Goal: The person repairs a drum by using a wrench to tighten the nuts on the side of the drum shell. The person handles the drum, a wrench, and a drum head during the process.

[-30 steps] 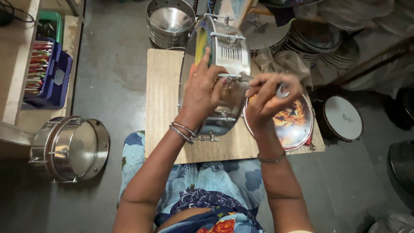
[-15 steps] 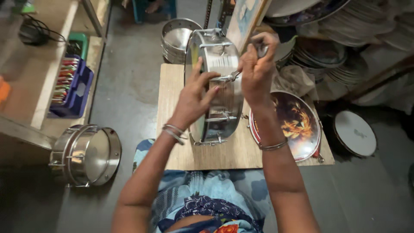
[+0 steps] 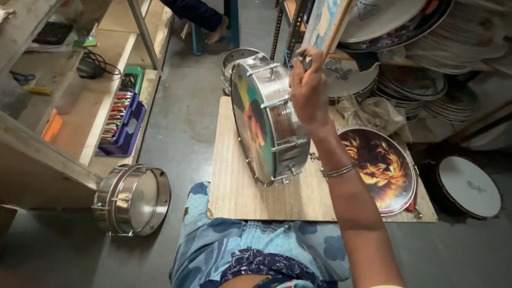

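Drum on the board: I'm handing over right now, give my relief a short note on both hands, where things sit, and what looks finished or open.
Right hand: raised at the top rim of the metal drum, closed on a small tool; the tool itself is too hidden to name.
Left hand: out of view.
The drum stands on edge on the wooden board, printed head facing left.
A printed drum head lies flat on the board's right end.
A second metal drum rests on the floor at left.
Done: printed head and hoop mounted, tension rods in place.
Open: whether all rods are tightened cannot be told.
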